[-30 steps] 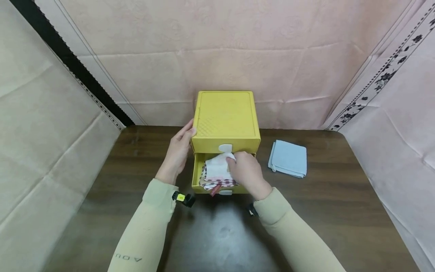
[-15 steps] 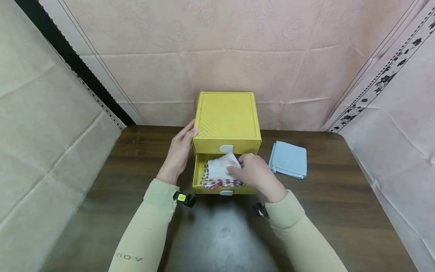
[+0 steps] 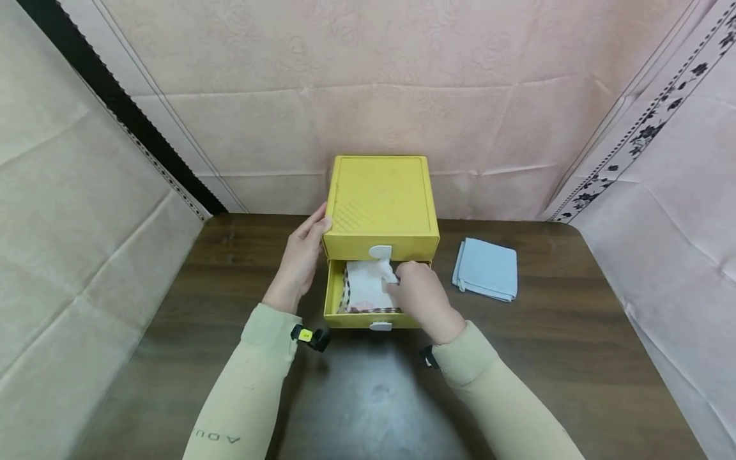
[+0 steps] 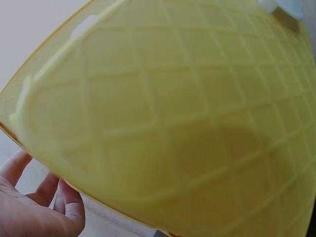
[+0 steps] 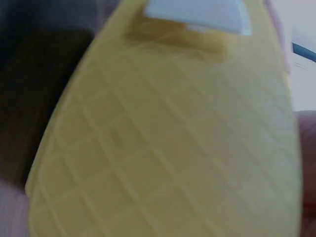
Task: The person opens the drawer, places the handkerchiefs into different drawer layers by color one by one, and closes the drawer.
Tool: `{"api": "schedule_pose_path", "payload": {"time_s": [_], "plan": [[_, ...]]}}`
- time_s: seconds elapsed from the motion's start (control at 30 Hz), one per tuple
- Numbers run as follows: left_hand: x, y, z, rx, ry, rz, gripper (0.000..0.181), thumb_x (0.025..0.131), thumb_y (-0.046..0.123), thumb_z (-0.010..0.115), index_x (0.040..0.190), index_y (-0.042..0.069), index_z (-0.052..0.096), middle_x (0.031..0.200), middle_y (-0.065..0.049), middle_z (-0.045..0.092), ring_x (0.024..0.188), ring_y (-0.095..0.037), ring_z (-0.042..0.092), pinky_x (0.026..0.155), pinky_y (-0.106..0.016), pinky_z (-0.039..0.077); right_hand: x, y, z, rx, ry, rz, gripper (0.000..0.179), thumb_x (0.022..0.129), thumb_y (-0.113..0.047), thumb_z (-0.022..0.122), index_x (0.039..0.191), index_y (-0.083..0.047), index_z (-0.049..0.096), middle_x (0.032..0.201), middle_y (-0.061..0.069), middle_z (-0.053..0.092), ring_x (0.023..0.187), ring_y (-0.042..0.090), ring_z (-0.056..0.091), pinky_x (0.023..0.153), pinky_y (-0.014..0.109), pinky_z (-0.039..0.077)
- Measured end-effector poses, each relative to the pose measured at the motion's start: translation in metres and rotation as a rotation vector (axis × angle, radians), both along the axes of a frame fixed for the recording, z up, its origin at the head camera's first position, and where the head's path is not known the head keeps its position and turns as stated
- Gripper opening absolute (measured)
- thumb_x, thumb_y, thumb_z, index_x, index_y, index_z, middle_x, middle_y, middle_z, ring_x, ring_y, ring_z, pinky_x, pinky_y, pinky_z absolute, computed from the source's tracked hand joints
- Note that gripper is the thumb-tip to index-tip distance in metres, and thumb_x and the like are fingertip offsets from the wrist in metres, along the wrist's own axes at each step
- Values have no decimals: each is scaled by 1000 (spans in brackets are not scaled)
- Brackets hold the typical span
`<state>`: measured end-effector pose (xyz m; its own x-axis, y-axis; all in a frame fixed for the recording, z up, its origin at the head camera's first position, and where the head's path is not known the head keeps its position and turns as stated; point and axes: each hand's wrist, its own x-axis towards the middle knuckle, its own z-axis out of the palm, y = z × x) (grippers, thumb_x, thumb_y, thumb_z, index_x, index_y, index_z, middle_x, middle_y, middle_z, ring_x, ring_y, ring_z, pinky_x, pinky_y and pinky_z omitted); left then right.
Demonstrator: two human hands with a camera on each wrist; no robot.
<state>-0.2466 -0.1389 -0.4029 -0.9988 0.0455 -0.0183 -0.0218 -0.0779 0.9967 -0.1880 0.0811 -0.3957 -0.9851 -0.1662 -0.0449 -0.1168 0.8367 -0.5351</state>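
Squarely in the middle of the frame stands a boxy yellow drawer unit [image 3: 382,198], smooth on top with a raised rim and a patch of fine crosshatching at its lower left. Both wrist views show yellow walls quilted with raised, diamond-like ridges. 2 rounded white tabs serve as pulls: the upper tab [image 3: 381,252] and the lower tab [image 3: 381,326].

The lower drawer [image 3: 333,294] is pulled out, and in it lies a folded white cloth [image 3: 363,284], soft and matte, with dark checks along its left and near edges. The right hand [image 3: 422,297] pinches a puckered corner of this cloth between thumb and curled fingers, covering the drawer's right part. The left hand [image 3: 299,259] rests against the unit's left side, fingers apart and loosely bent; the left wrist view catches them at lower left, partly behind the edge.

At centre right, a pale blue cloth [image 3: 487,268], folded into a soft-cornered square, lies on the dark, wood-grained table [image 3: 563,358]. The pale sleeves [image 3: 247,377] run off the bottom edge. The right wrist view is blurred, and a dark shape at its right edge is hard to make out.
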Motion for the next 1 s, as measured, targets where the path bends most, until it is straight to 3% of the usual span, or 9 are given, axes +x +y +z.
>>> {"api": "schedule_pose_path", "payload": {"time_s": [0.2, 0.37, 0.53, 0.73, 0.87, 1.0], "plan": [[1, -2, -1, -13, -9, 3, 42, 95, 49, 56, 136, 46, 50, 145, 13, 44, 129, -11, 42, 109, -43, 29, -7, -6, -8, 130, -12, 5, 21, 89, -20, 70, 80, -2, 67, 64, 6, 58, 56, 19, 53, 49, 32, 42], [1, -2, -1, -17, -18, 3, 41, 95, 49, 56, 136, 46, 50, 144, 13, 44, 129, -11, 42, 110, -43, 28, -2, -3, 0, 153, -42, 10, 24, 89, -23, 70, 78, -2, 68, 62, 4, 53, 55, 18, 48, 50, 31, 40], [0, -1, 0, -7, 0, 3, 42, 95, 48, 56, 137, 44, 50, 145, 11, 44, 129, -13, 43, 110, -45, 28, 8, 6, 16, 83, 8, -26, 31, 89, -25, 71, 64, -8, 63, 55, 1, 40, 50, 17, 38, 47, 31, 32], [0, -2, 0, -14, -3, 6, 42, 95, 51, 55, 136, 46, 50, 144, 14, 45, 130, -11, 41, 110, -43, 28, 10, 24, 23, -43, 54, -56, 24, 88, -31, 72, 93, -7, 72, 77, 1, 64, 68, 17, 57, 60, 33, 46], [-1, -2, -2, -20, 1, -4, 43, 94, 52, 56, 136, 47, 50, 144, 14, 45, 131, -11, 40, 110, -44, 28, 11, 42, 23, -130, 10, -80, 36, 87, -40, 72, 105, -9, 70, 89, 1, 67, 82, 18, 61, 70, 35, 51], [-1, -1, -3, -26, -6, 1, 43, 94, 53, 56, 136, 48, 49, 143, 15, 45, 131, -10, 40, 110, -44, 27, 15, 64, 19, -193, -16, -89, 44, 86, -53, 68, 106, -13, 68, 92, 1, 66, 84, 19, 60, 70, 35, 50]]}}
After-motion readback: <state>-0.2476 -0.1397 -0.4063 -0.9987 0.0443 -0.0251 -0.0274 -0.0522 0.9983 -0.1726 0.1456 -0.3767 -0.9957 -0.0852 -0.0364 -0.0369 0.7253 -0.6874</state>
